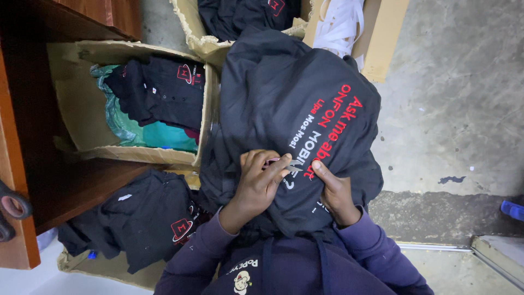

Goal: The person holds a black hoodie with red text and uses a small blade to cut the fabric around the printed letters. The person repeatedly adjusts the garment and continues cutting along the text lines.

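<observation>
Right of the draped black shirt (295,109) the concrete floor (458,98) lies open. Left of it, a cardboard box (76,93) of dark garments and a wooden shelf (33,164) block passage.

- Two hands: left hand (261,180), right hand (334,191), both on one black shirt (289,98).
- One small metal snipper (292,165) at the left fingertips.
- Three cardboard boxes: left box (76,104), top box (191,27), bottom box (109,267).
- One bundle of white strips (338,24).
- One blue thing (512,210) at the right edge.
</observation>
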